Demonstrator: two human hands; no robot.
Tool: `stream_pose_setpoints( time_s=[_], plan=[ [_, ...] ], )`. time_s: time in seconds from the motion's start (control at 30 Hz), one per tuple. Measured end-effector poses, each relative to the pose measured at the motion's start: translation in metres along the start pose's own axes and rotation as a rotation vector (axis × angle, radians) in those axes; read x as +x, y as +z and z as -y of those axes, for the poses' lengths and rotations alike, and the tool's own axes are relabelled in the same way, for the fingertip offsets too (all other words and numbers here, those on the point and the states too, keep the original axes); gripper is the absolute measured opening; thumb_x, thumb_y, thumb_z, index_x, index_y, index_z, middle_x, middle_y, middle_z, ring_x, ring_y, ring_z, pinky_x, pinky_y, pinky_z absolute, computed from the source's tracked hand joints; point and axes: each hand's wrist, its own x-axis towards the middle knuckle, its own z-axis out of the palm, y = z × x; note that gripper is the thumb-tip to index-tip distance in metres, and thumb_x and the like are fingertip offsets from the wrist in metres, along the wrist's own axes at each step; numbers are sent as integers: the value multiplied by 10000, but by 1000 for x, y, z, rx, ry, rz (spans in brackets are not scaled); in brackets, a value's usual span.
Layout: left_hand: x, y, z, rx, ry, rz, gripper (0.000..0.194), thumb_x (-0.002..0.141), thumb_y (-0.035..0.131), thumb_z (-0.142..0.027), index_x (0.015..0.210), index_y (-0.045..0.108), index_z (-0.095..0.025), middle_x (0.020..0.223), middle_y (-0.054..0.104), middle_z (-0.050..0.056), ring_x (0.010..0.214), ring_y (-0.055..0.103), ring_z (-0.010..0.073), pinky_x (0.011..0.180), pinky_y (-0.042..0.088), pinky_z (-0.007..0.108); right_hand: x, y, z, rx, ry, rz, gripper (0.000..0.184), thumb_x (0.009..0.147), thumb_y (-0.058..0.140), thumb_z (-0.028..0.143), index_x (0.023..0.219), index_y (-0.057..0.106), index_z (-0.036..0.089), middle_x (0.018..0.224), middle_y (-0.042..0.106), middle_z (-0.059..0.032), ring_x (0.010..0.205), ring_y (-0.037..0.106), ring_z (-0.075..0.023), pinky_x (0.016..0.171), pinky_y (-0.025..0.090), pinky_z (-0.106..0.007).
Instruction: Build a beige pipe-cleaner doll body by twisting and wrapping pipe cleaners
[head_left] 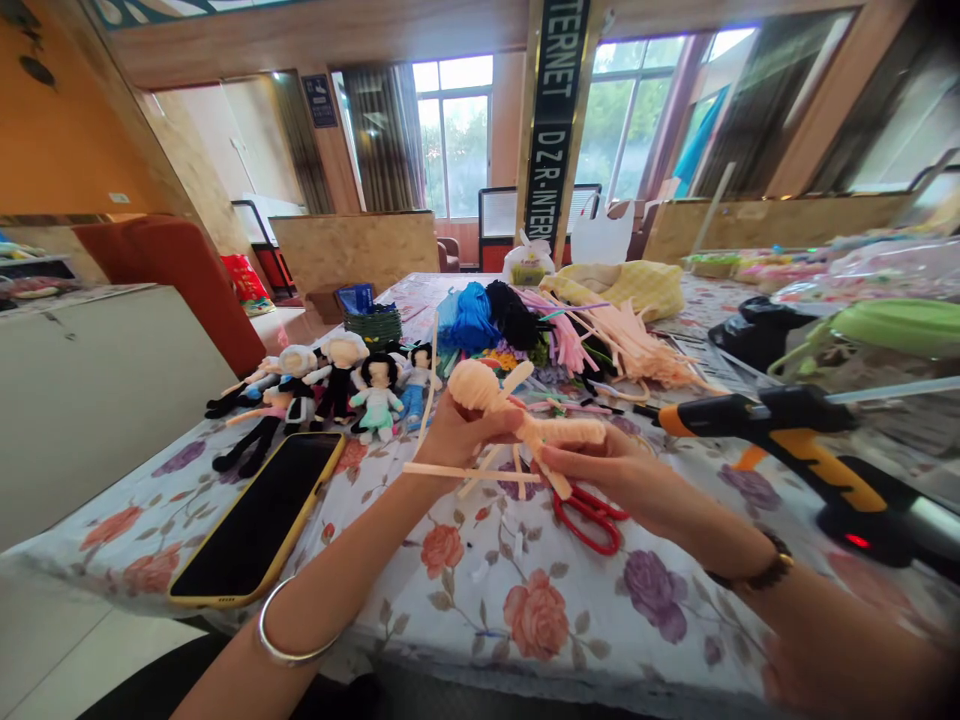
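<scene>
Table: spread with a floral cloth (pixel 420 625); carries all items listed below.
Stem bundles: fuzzy lengths in blue (pixel 474 315), black, pink and peach, heaped beyond the hands.
Glue gun: black and orange (pixel 817 450), at the right, red light showing.
Finished dolls: grouped at the left (pixel 341 380), with white or black hair and colored clothing.
Phone: yellow case, dark screen (pixel 259 520), lying near the finished dolls.
Peach doll: fuzzy figure (pixel 536 433), held above the table between both hands. Head is a wound ball at upper left; body slants down to the right. One limb points up and right, a thick wound limb extends right, another points down.
Left hand: thumb and fingers narrowed (pixel 469 428), gripping the peach doll below the head.
Right hand: thumb and fingers pinched (pixel 607 470) on the lower part of the peach doll; exact fingertip contact appears partly hidden.
Scissors: red handles (pixel 611 537), on the cloth just below the right hand.
Loose strip: narrow, peach (pixel 469 472), crossing in front of the left wrist.
</scene>
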Motion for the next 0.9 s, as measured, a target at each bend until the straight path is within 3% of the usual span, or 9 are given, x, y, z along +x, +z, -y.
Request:
stream_pose_setpoints(
  time_s=[0.27, 0.53, 0.63, 0.9],
  plan=[
    [-3, -4, 0, 287, 71, 83, 560, 516, 809, -210, 955, 462, -183, 674, 631, -30, 590, 607, 125, 554, 510, 232, -7, -4, 12, -342, 128, -139, 391, 680, 654, 474, 492, 508, 164, 439, 334, 58, 417, 242, -52, 407, 151, -245],
    [-6, -3, -5, 551, 168, 117, 457, 565, 772, -198, 911, 474, -194, 719, 597, -34, 639, 613, 124, 605, 462, 214, -8, -3, 4, -709, 40, -224, 435, 726, 592, 410, 437, 359, 184, 433, 264, 52, 451, 213, -66, 419, 143, -245],
    [-5, -3, -4, 553, 136, 112, 476, 566, 770, -187, 936, 470, -195, 725, 607, -33, 664, 623, 133, 620, 466, 220, -8, -2, 3, -722, 57, -238, 436, 729, 578, 434, 443, 363, 184, 434, 269, 49, 447, 221, -67, 416, 151, -243],
    [-3, 1, -1, 224, -23, 44, 515, 592, 783, -232, 995, 466, -173, 794, 681, 17, 746, 661, 163, 725, 515, 279, -3, -8, -3, -466, 60, -262, 401, 714, 610, 486, 498, 470, 178, 465, 284, 54, 443, 216, -64, 429, 136, -253]
  ],
)
